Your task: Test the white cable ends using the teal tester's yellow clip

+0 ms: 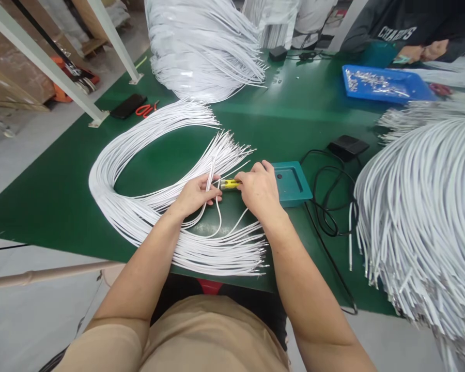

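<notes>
My left hand [197,195] is closed on white cables [212,173], pinched between thumb and fingers near their ends. Just to its right, my right hand [259,187] grips a small tool with a yellow handle [230,184], whose metal end meets the cable at my left fingertips. The exact kind of tool cannot be made out. Under and around both hands lies a curved bundle of white cables [108,191], its cut ends fanned out to the right. Close behind my right hand sits a teal tray-like box [292,183], partly covered by that hand.
Another big cable bundle [201,51] lies at the back, and one more [422,196] fills the right side. A blue tray [387,95] holds small metal parts. Red-handled scissors [145,110], a black phone-like case [127,106] and a black pedal-like box [347,148] with cord lie about. A co-worker's hands [422,52] show across.
</notes>
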